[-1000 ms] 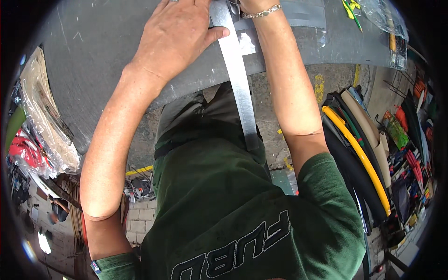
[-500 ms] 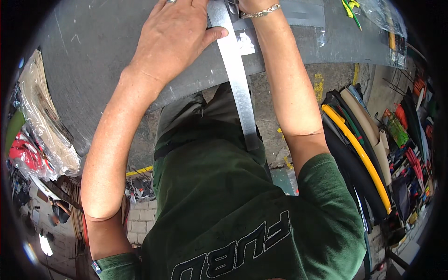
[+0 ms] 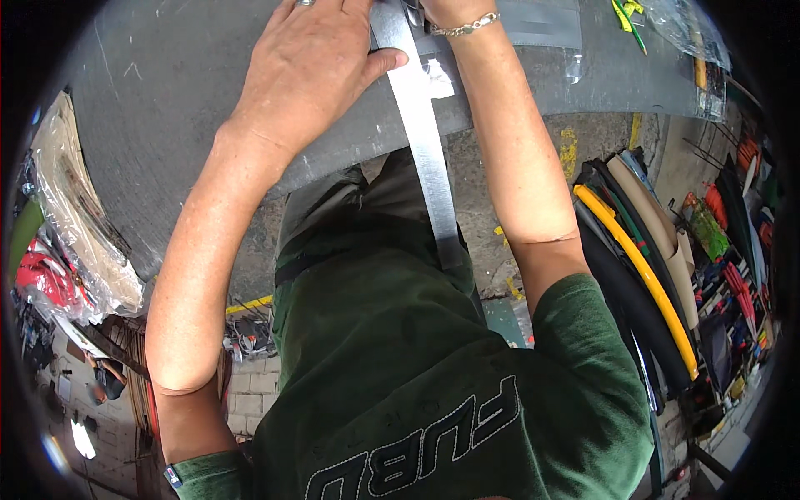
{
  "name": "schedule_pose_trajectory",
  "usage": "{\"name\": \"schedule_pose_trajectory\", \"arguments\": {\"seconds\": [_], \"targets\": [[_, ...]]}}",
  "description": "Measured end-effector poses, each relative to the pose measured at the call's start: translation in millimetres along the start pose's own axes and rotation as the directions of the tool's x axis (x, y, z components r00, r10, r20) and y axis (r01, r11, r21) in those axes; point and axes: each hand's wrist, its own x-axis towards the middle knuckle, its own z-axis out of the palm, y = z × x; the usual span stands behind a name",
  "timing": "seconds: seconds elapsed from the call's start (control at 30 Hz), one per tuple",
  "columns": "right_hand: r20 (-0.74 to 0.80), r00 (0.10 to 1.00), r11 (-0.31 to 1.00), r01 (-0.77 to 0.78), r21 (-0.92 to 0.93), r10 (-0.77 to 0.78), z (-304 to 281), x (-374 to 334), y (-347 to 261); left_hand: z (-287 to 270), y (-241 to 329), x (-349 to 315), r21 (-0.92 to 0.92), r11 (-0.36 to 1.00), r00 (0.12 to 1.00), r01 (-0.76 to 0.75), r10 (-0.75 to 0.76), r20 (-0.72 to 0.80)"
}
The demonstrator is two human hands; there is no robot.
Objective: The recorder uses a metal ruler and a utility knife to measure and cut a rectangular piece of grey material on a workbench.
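A long metal ruler runs from the top of the view across the dark work table, its near end sticking out past the table's edge over my lap. My left hand lies flat along the ruler's left side, thumb stretched over its upper face; the fingertips are cut off by the frame. To the right of the ruler is my right hand, mostly out of view, its fingers hidden. A small dark and shiny thing shows between that hand and the ruler; I cannot make out what it is.
Grey sheet material and a clear plastic scrap lie on the table. A green pencil-like stick and clear plastic film are at far right. Rolls, one yellow, stand right; plastic-wrapped sheets are left.
My right hand and forearm have shifted very slightly left, toward the ruler. The left hand and the ruler stay in place.
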Motion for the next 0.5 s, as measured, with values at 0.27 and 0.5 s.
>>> {"name": "schedule_pose_trajectory", "arguments": {"seconds": [0.27,0.5], "targets": [[-0.235,0.914,0.931,-0.357,-0.081,0.330,24,-1,-37,-17,11,-1,0.025,1.000,1.000,0.010,-0.010,0.010],[-0.028,0.996,0.997,0.078,-0.028,-0.079,2,5,2,-14,9,1,0.020,0.999,0.999,-0.027,0.028,-0.040]]}}
